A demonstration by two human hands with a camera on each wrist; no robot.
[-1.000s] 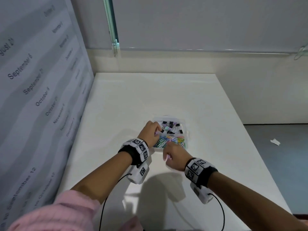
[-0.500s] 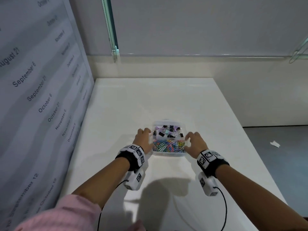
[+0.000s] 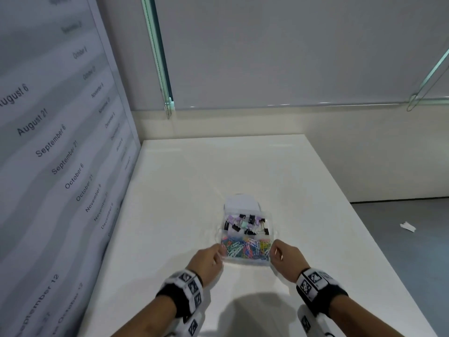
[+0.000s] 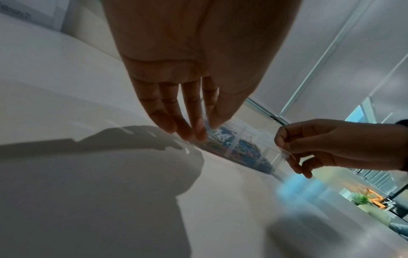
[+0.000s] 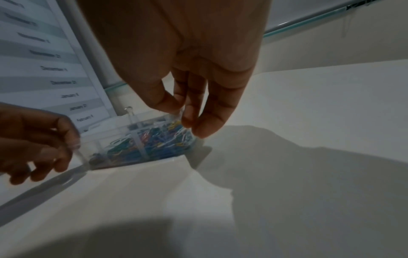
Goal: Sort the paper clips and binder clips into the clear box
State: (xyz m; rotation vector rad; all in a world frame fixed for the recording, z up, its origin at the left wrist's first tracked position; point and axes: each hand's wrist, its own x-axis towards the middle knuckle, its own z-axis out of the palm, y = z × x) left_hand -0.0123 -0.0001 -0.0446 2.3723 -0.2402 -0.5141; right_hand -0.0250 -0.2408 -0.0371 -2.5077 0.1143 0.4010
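Note:
The clear box sits on the white table. Its far compartment holds black, purple and mint binder clips. The near one holds coloured paper clips. A white flap, seemingly the lid, lies open behind it. My left hand pinches the box's near left corner, thumb against fingers. My right hand pinches the near right corner rim, as the right wrist view shows. Through the box's wall the paper clips appear as a tangle.
A grey panel printed with dates stands along the table's left edge. A wall with a window blind runs behind the table. Right of the table lies grey floor with a scrap of white paper.
One second ago both hands were at the box's near compartment. Half a second ago they lay at its two sides. Now each pinches a near corner, and the head view has tilted upward.

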